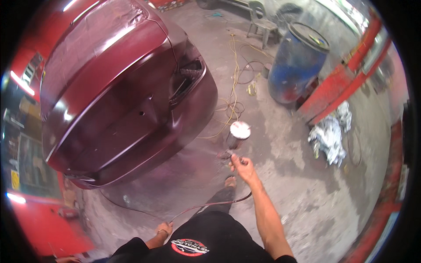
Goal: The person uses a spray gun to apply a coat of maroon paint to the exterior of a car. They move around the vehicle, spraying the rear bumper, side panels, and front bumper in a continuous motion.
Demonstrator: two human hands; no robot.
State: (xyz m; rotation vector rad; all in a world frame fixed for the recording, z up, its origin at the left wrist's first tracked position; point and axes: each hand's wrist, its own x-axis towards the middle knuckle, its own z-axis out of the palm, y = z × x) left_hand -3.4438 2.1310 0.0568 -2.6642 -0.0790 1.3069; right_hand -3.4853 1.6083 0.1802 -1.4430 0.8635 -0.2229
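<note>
My right hand (242,168) is closed around the handle of a spray gun (225,154), held out in front of my body. A faint mist leaves its nozzle toward the dark red car (127,109) on the left. Just beyond the gun is a container with a white top (240,130); I cannot tell whether it is joined to the gun. A dark air hose (210,204) hangs from below my right hand and curves left across my legs. Low at my left side, my left hand (164,228) grips this hose. The car's lamp opening (186,81) shows bare.
A blue drum (298,63) stands at the far right, beside a red lift post (329,92). Crumpled silvery sheeting (329,138) lies near the post. Yellow cord (234,74) trails over the floor beyond the car. Farther back is a plastic chair (262,24).
</note>
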